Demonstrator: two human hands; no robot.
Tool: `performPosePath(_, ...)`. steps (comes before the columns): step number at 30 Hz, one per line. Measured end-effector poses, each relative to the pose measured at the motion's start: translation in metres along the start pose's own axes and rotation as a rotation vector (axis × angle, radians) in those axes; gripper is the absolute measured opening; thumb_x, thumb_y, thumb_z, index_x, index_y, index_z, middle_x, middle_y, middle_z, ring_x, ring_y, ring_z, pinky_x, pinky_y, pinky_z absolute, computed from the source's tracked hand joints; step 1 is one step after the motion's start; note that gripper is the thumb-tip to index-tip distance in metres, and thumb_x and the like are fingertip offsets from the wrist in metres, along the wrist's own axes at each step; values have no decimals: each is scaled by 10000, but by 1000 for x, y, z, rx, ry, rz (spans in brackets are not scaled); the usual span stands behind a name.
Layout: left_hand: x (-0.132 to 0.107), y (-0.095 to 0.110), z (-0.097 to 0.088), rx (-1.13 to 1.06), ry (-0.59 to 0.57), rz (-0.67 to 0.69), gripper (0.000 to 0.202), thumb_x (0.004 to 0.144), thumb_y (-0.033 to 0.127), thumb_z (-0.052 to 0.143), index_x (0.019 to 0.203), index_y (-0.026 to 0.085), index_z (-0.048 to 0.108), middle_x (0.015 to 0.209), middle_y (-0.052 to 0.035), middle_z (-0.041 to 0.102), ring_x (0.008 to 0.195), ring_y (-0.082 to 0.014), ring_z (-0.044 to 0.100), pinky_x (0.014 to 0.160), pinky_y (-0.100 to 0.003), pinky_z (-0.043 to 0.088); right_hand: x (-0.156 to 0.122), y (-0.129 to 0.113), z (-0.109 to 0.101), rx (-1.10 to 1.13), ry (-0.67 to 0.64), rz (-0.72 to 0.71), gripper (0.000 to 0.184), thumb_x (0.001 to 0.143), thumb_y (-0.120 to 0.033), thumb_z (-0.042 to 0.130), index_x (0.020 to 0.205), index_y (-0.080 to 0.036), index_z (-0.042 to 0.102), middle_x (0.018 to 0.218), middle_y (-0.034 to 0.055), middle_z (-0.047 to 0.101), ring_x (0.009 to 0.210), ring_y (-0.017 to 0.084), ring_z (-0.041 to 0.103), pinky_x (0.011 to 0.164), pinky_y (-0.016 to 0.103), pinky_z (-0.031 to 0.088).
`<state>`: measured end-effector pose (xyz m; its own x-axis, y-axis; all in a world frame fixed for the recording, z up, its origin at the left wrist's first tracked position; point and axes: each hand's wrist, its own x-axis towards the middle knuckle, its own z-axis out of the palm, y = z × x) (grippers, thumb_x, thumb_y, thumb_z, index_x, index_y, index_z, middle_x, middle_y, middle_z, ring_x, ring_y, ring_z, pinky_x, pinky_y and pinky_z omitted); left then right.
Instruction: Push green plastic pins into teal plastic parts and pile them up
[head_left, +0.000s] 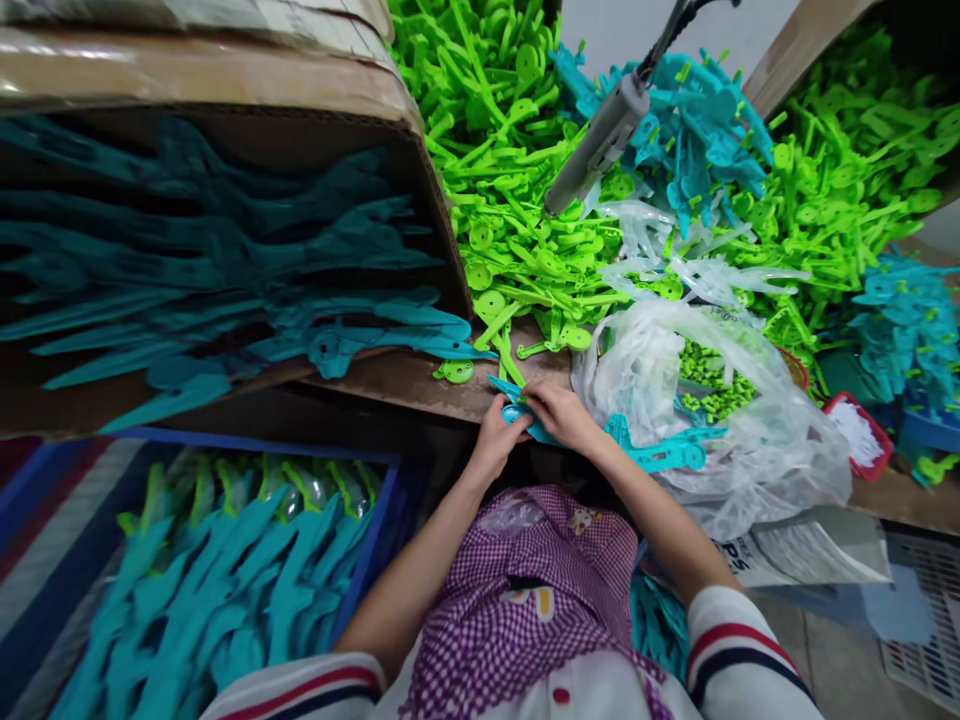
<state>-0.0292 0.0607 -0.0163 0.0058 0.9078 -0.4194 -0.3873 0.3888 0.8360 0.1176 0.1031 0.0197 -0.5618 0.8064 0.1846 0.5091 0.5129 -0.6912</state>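
Note:
At the edge of the workbench, my left hand (pixel 496 440) is closed on a teal plastic part (pixel 507 388) with a pointed end. From the right, my right hand (pixel 564 413) pinches the same part, with a bit of bright green between its fingertips. Both hands partly hide the piece. Just beyond the fingers lies a long green plastic lever (pixel 510 358) with others of its kind. A round-ended green piece (pixel 454 371) rests to the left. Another teal part (pixel 667 448) lies right of my right wrist.
A cardboard box (pixel 439 190) of teal parts stands left, above a blue crate (pixel 390 490) of teal-and-green assemblies. Heaped green levers (pixel 525 220) cover the back. A grey electric screwdriver (pixel 600 145) hangs overhead. Right are a plastic bag (pixel 626 370) of small green pieces and a red tray (pixel 885 445).

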Motion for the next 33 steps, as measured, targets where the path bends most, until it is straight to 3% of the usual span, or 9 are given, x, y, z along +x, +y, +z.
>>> performPosePath(13,4,-6,-1,11,13,29,461,645,340,809,1005,217,549,801,16,627,688,-132,612,612,-255,560,5,-18,6,-392,-148,118,286,974,-178,477,1245,-161,566,1085,111,642,967,209,630,840,288,477)
performPosePath(16,4,-4,-2,13,6,24,456,641,340,811,994,211,553,785,20,621,698,-133,614,622,-260,561,5,-23,15,-401,-153,125,345,945,-143,509,1288,-151,547,1114,121,635,992,214,619,876,309,481)
performPosePath(19,1,1,-4,10,-2,16,463,645,339,811,1010,214,554,794,25,624,715,-130,620,641,-261,564,-4,-32,10,-292,-64,63,367,968,-168,484,1333,-160,528,1179,120,627,1067,208,604,926,314,481)
performPosePath(22,-3,9,-14,48,4,2,484,642,331,824,1033,223,560,825,21,646,721,-132,635,649,-266,568,-38,-28,-30,-182,198,55,349,998,-250,453,1335,-211,534,1218,92,621,1096,186,596,942,306,482)
performPosePath(25,-4,16,-24,105,38,13,497,617,310,847,1024,219,576,853,10,660,720,-137,645,638,-264,571,-90,3,-96,-303,522,377,271,999,-282,432,1150,-199,641,1064,82,664,954,190,619,871,313,490)
performPosePath(26,-4,18,-26,114,49,23,503,609,302,853,1024,218,580,862,9,661,721,-137,646,639,-267,574,-106,18,-117,-388,542,512,255,987,-277,447,1084,-183,663,1022,88,671,927,200,619,858,318,483)
performPosePath(29,-3,19,-24,120,59,42,503,602,286,858,1017,215,582,872,6,658,734,-140,646,649,-278,581,-141,63,-159,-589,342,780,218,952,-232,487,1004,-170,689,1003,100,674,930,213,616,844,303,456)
performPosePath(33,0,18,-17,116,66,56,508,593,272,855,1019,209,585,898,1,656,753,-143,649,653,-275,582,-156,93,-166,-650,147,800,226,947,-191,500,1099,-182,668,1074,91,659,972,195,607,852,266,434)
